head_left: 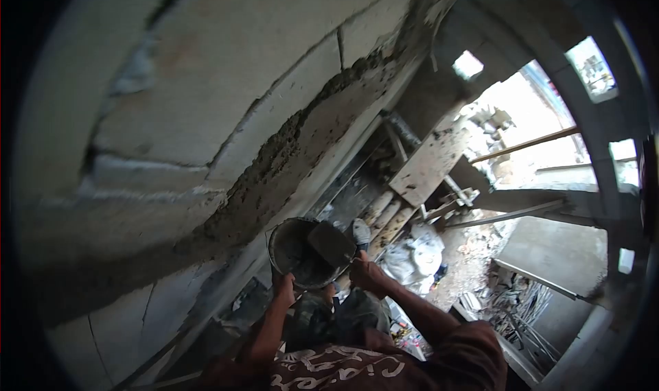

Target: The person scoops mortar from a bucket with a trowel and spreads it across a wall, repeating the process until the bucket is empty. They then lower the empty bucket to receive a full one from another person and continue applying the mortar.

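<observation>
A round bucket (276, 241) with dark grey wet mortar (294, 252) inside is in front of my body, close to the wall. My left hand (284, 288) is closed on the near left side of its rim. In my right hand (368, 276) is the handle of a trowel (331, 244). Its broad, flat, mortar-coated blade lies over the right half of the bucket's opening. Beyond the bucket runs the block wall (274, 134), with a rough band of fresh mortar (302, 140) slanting across it.
Wooden poles (391, 219) and a mortar-spattered board (429, 164) form a raised platform ahead, where my shoe (361, 232) rests. White sacks (415, 254) lie lower down on the right. Rubble (491, 120) shows through a bright opening, and thin rods (528, 305) are heaped at lower right.
</observation>
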The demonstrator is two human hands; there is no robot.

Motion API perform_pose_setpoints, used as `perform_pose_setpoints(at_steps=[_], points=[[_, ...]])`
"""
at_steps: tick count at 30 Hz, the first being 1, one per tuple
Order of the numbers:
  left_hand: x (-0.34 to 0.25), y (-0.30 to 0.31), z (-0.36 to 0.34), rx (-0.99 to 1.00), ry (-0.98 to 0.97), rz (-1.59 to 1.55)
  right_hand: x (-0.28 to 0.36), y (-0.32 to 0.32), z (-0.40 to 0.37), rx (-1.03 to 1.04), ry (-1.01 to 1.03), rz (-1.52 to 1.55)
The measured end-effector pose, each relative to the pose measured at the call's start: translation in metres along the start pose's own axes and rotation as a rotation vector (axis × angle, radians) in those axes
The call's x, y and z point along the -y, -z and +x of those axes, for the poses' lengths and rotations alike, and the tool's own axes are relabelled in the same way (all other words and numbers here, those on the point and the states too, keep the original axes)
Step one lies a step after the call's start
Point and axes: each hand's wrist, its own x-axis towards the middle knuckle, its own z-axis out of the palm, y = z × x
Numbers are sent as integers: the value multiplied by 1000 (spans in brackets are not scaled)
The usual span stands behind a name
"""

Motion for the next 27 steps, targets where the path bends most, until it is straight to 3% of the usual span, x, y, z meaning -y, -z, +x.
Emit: perform_pose_setpoints(at_steps=[2,3,4,5,6,7,8,9,10,12,13,15,16,17,18,20,21,23,24,25,27], points=[[15,5,18,108,-236,78,21,74,8,319,-474,83],[23,11,20,173,-462,166,0,59,6,195,-391,138],[22,10,8,185,-467,147,12,50,24,188,-460,-9],[9,-2,-4,159,-497,336,25,42,41,191,-533,-152],[-3,-11,-16,126,-526,526,25,3,57,232,-391,-337],[-9,-17,-29,133,-543,503,24,-13,65,272,-250,-518],[-21,-24,-39,152,-697,508,33,13,70,252,-244,-542],[-30,-22,-48,170,-843,526,41,38,67,181,-108,-569],[-34,-18,-64,181,-844,523,58,69,53,127,20,-588],[-54,-22,-93,208,-983,460,86,145,44,-70,-42,-681],[-55,-23,-94,269,-919,414,63,145,50,14,-285,-701],[-58,-26,-107,360,-985,373,64,181,46,295,-435,-451],[-49,-33,-96,223,-1208,415,78,185,39,459,-386,-428],[-59,-37,-110,239,-1225,410,65,176,32,442,-401,-437],[-68,-32,-134,256,-1242,443,41,147,21,285,-230,-288],[-56,-26,-144,274,-1200,500,99,169,-5,204,-323,181],[-57,-25,-133,371,-1188,440,90,149,-11,231,-325,196],[-67,-28,-132,439,-1159,380,93,129,-9,-15,145,-31],[-74,-29,-138,498,-1114,381,111,136,-10,33,-474,465],[-79,-29,-142,552,-1070,386,115,137,-11,62,-461,484],[-83,-37,-141,513,-1056,399,112,138,-15,-71,-524,597]])
